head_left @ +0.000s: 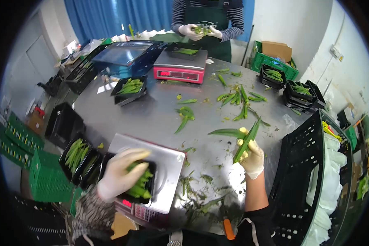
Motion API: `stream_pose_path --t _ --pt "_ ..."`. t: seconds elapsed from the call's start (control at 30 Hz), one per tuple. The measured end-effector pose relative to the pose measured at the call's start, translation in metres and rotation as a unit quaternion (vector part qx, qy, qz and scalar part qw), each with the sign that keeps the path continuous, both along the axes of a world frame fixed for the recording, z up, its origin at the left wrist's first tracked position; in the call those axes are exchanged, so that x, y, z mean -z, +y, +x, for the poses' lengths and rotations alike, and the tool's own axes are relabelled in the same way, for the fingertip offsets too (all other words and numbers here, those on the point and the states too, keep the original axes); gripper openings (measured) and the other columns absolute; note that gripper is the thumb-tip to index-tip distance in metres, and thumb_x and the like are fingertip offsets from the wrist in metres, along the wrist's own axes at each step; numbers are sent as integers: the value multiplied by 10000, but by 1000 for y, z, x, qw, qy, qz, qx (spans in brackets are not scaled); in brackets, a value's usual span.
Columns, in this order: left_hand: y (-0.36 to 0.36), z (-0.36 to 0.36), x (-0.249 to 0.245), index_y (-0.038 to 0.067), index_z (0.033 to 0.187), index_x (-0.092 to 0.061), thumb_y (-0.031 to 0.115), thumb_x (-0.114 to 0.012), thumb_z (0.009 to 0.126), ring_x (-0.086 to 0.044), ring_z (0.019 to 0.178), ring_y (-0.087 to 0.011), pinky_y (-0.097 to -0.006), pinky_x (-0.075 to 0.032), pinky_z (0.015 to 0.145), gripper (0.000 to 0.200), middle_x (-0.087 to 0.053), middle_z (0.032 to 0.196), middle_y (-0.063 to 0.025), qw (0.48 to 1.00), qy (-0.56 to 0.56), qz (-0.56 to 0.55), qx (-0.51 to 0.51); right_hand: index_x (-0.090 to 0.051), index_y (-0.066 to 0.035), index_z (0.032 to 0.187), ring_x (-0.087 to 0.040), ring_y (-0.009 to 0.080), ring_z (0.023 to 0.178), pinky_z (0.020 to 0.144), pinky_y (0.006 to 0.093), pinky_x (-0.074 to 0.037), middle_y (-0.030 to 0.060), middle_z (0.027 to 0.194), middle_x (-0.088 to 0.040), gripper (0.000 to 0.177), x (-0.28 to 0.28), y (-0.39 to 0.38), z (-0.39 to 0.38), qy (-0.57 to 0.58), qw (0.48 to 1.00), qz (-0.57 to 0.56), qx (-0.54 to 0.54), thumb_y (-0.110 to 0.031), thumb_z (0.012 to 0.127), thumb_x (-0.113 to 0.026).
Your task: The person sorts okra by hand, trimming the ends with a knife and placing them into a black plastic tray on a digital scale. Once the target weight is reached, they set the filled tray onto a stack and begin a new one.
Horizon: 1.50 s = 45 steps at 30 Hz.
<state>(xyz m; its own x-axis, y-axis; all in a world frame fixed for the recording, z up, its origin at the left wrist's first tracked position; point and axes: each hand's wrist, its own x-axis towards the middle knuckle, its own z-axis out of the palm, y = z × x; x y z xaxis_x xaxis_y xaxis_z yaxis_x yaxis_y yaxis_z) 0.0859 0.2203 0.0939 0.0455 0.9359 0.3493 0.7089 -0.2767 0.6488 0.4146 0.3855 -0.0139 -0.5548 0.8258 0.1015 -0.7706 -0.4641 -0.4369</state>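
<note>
My gloved left hand (125,172) is over a black tray (151,166) of okra (140,187) on the near scale's metal plate (168,184). Its fingers are spread, touching or just above the pods; part of the tray is hidden beneath it. In my gloved right hand (254,160), several okra pods (250,137) are gripped, tips pointing up and left, above the right part of the metal table. The near scale's red display (127,203) is lit but too blurred to read.
Loose okra (238,97) and trimmings (192,201) litter the table (151,119). An orange-handled knife (228,229) lies at the near edge. A black crate (301,176) stands right, filled trays (76,156) left. Opposite, a co-worker's gloved hands (201,32) hold okra behind a red scale (179,67).
</note>
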Motion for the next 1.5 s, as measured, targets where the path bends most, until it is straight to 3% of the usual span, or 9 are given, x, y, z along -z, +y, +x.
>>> stream_pose_path --t 0.2,0.33,0.43,0.7,0.93,1.0,1.2,1.4,1.5 --pt "32 46 11 -5 1167 -547 160 -600 858 -615 930 -218 -328 -465 846 354 -642 1004 -135 968 -38 -124 213 -404 14 1289 -513 107 577 511 208 -434 128 885 -627 568 -29 -102 -59 -125 992 11 -34 -187 814 -643" --pt "24 23 33 -48 1173 -505 171 -506 925 -611 832 -161 -309 -495 799 331 -639 927 -100 815 -398 -370 201 -403 -18 1310 -508 78 576 525 172 -408 82 870 -634 554 -38 -132 -54 -144 988 36 35 -167 832 -639" --pt "0 6 38 -28 1228 -468 153 -501 920 -593 977 -207 -338 -472 879 359 -590 1109 -161 657 -609 -366 251 -534 -8 1185 -485 67 557 514 189 -389 9 772 -584 344 14 -124 -41 -526 834 78 146 -92 856 -592" --pt "-32 -20 36 1 1190 -481 125 -496 922 -546 1108 -275 -382 -451 946 296 -530 1217 -199 571 -695 -353 256 -597 -17 984 -543 107 651 590 239 -439 67 876 -633 207 -9 -153 -49 -333 934 15 128 -192 875 -599" --pt "-83 -79 27 10 1094 -534 105 -541 882 -567 1009 -267 -402 -451 892 232 -579 1092 -169 668 -695 -179 197 -576 6 1000 -619 186 727 649 278 -509 119 862 -639 284 -32 -166 -80 -344 928 29 141 -261 908 -544" --pt "-109 -113 20 -2 1096 -519 91 -555 870 -570 967 -248 -380 -450 873 247 -583 1046 -167 685 -702 -62 184 -567 -6 1020 -598 146 672 623 262 -495 77 790 -625 239 -38 -168 -95 -527 838 83 114 -217 911 -540" --pt "-175 -173 29 -1 1091 -526 114 -626 839 -596 913 -219 -354 -475 839 294 -613 991 -134 781 -624 16 15 -595 -15 1010 -541 73 684 647 236 -452 25 796 -596 200 -86 -175 -189 -592 760 270 0 -158 872 -568" --pt "-194 -181 40 -27 1078 -539 30 -602 828 -613 902 -196 -328 -474 861 265 -631 1001 -147 834 -548 5 -71 -588 3 1071 -594 219 820 788 301 -458 150 893 -626 316 -71 -161 -249 -654 575 485 78 -215 843 -601" --pt "-204 -196 38 -24 1078 -547 85 -623 831 -612 905 -191 -316 -463 860 280 -642 975 -122 872 -472 13 -131 -612 -1 1029 -552 108 780 745 246 -446 29 853 -624 237 -84 -147 -227 -596 692 388 123 -160 853 -617"
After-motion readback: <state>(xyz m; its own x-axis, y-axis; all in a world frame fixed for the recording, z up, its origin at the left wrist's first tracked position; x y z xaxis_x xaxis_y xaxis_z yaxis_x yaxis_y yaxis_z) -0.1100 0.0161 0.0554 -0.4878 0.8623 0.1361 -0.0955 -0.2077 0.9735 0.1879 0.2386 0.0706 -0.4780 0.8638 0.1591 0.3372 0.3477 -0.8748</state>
